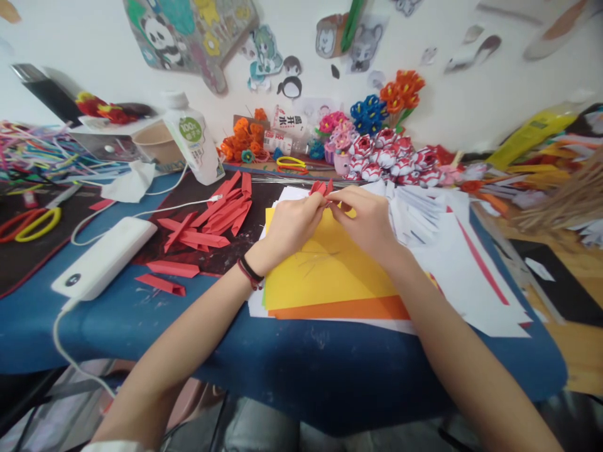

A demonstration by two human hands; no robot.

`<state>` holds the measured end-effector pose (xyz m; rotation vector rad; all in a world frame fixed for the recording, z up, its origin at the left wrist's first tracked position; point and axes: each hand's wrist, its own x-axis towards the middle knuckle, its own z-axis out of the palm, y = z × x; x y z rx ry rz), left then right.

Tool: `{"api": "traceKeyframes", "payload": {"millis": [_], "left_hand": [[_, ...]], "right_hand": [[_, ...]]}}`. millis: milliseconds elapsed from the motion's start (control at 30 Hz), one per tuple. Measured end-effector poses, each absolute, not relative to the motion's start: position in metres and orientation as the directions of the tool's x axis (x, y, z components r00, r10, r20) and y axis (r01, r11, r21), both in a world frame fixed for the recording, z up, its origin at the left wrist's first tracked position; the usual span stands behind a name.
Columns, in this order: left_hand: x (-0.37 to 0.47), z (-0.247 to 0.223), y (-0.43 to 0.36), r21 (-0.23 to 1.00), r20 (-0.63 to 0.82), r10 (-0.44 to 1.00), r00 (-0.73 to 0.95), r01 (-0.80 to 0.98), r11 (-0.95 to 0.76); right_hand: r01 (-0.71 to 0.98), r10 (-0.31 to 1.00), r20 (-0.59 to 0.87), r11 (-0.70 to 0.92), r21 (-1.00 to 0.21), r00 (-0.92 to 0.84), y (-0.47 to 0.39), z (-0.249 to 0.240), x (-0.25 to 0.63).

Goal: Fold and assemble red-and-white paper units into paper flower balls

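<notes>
Both hands meet above a stack of coloured paper, with a yellow sheet on top and an orange sheet showing below it. Red folded paper sticks up between the fingertips, mostly hidden by them. My left hand is closed and pinches this piece. From the other side, my right hand has its thumb and fingers pressed together on the same piece. To the left lies a pile of red folded paper strips, with two more strips nearer the front edge.
A white power bank with a cable and yellow-handled scissors lie at left. A white bottle stands behind. Paper flowers line the back. White paper sheets cover the right side.
</notes>
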<state>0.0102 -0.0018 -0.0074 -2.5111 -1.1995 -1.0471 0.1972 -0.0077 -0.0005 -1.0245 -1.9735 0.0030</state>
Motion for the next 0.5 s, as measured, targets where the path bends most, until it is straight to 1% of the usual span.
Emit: {"api": "traceKeyframes", "payload": {"millis": [67,167,367,500], "left_hand": [[0.007,-0.009,0.0,0.05,0.641,0.584,0.498,0.733,-0.679],[0.003,-0.007,0.001,-0.038,0.58,0.555,0.596,0.701,-0.713],[-0.001,0.009,-0.004,-0.119,0.441,0.554,0.706,0.658,-0.744],[-0.002,0.019,-0.007,-0.171,0.291,0.546,0.785,0.605,-0.778]], "right_hand": [[0.649,0.666,0.693,0.661,-0.377,-0.276,-0.006,-0.003,0.199],[0.675,0.656,0.686,0.663,-0.325,-0.314,-0.003,-0.008,0.202],[0.74,0.642,0.648,0.649,-0.177,-0.409,-0.004,-0.013,0.202],[0.72,0.635,0.561,0.687,-0.096,-0.531,-0.005,-0.013,0.201]]}}
